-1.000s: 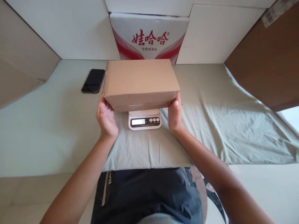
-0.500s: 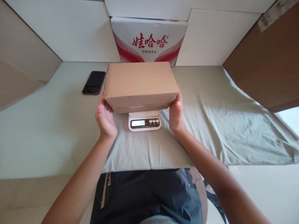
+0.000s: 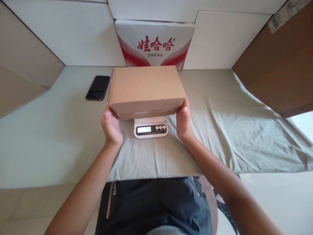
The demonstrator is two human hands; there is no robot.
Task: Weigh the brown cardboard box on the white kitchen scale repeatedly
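White panels (image 3: 61,32) line the back of a cloth-covered work surface, its pale green cloth (image 3: 215,94) smooth on the left and creased on the right; a large brown carton (image 3: 276,68) stands along the right side, a paper label (image 3: 286,14) with a barcode near its top, while a second carton (image 3: 24,55) walls off the left. Below the near edge show the seated person's dark trousers (image 3: 151,205); at the back centre stands a white carton (image 3: 156,29) with red curves and red Chinese lettering.

In front of it, a closed brown box (image 3: 146,83) sits directly over a white kitchen scale (image 3: 160,134), hiding most of its platform; where the two meet is out of sight. The box is held between two bare hands; the left hand (image 3: 112,127) is cupped at the lower left front corner, fingers bent in beneath the edge; the right hand (image 3: 183,120) grips the lower right front corner, thumb up, its other fingers largely hidden. A dark phone (image 3: 98,87) lies flat on the cloth, just left of the box; the scale's lit display (image 3: 143,130) shows the digits 5 and 4, any decimal point too small to tell.
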